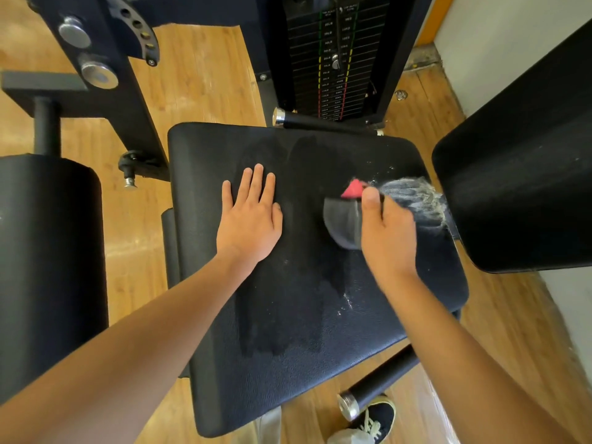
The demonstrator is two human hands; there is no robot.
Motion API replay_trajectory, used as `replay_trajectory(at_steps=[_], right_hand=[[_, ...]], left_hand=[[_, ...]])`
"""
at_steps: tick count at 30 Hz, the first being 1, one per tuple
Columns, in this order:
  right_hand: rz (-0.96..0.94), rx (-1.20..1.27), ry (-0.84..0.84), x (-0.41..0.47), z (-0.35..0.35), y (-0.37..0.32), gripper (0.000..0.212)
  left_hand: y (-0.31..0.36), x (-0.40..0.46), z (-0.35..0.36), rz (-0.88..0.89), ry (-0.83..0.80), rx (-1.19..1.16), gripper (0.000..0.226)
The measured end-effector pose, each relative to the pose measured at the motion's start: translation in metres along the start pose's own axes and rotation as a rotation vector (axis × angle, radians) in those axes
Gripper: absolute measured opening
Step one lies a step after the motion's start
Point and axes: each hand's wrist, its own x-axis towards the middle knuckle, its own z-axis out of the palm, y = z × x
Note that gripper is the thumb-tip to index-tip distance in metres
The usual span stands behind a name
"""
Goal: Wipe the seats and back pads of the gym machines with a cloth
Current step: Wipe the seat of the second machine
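Seat: a broad black padded vinyl seat (pixel 288 315) with rounded corners fills the middle of the view; darker damp streaks run across its centre and near edge; small white specks lie on it near the right wrist and by the far right corner

Left hand: the left hand (pixel 250 219) lies flat, palm down, on the seat left of centre; fingers straight and close together, thumb out to the side; it holds nothing

Right hand: the right hand (pixel 387 232) rests on the right side of the seat, fingers curled round a bunched grey cloth (pixel 413 197); the thumb points forward over the cloth

Cloth: the grey cloth is blurred at its far end, beside the back pad; a smooth dark grey fold shows left of the thumb, and a small red patch at the thumb tip; it touches the seat

Back pad: a large black upholstered back pad (pixel 519 187) stands at the seat's right edge, just beside the cloth

Surroundings: a black cylindrical roller pad (pixel 48 251) at the left; a black weight stack (pixel 333 59) with coloured markings beyond the seat; a light wooden plank floor (pixel 198 75); a dark sneaker with white laces (pixel 374 418) at the bottom edge
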Motion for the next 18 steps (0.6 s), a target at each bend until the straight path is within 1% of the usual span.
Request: replay_trajectory(at_steps=[1,2,4,6,7,10,11,13,14,16,18], right_hand=[[-0.031,-0.005,0.002,0.01,0.001,-0.001,0.032],[-0.064,-0.047,-0.035,0.016,0.005,0.001,0.031],[-0.104,-0.219,-0.213,0.015,0.021,0.015,0.042],[-0.123,-0.374,-0.409,-0.005,0.037,0.032,0.044],[-0.13,-0.397,-0.454,-0.017,0.042,0.039,0.045],[-0.145,-0.387,-0.472,-0.049,0.044,0.05,0.045],[-0.176,-0.382,-0.466,-0.06,0.042,0.053,0.044],[-0.299,-0.41,-0.405,-0.083,0.04,0.062,0.046],[-0.34,-0.432,-0.397,-0.093,0.038,0.065,0.051],[-0.368,-0.479,-0.434,-0.112,0.036,0.072,0.063],[-0.339,-0.43,-0.462,-0.122,0.034,0.073,0.071]], left_hand=[[0.0,0.0,-0.001,0.001,-0.006,0.001,0.061],[0.001,0.0,-0.001,0.002,-0.01,0.001,0.061],[0.0,0.0,-0.001,0.002,-0.004,-0.002,0.061],[0.0,0.0,0.001,0.005,0.007,-0.007,0.061],[-0.001,0.0,0.001,0.003,0.01,-0.009,0.061],[0.0,0.001,0.002,0.004,0.004,-0.006,0.061],[-0.001,0.001,0.002,0.005,-0.001,-0.002,0.061],[-0.001,0.0,0.002,0.005,-0.004,-0.007,0.061],[-0.001,0.0,0.001,0.003,-0.002,-0.009,0.06],[-0.001,0.0,0.0,0.002,-0.004,-0.008,0.06],[0.0,0.0,-0.001,0.003,-0.014,-0.005,0.061]])
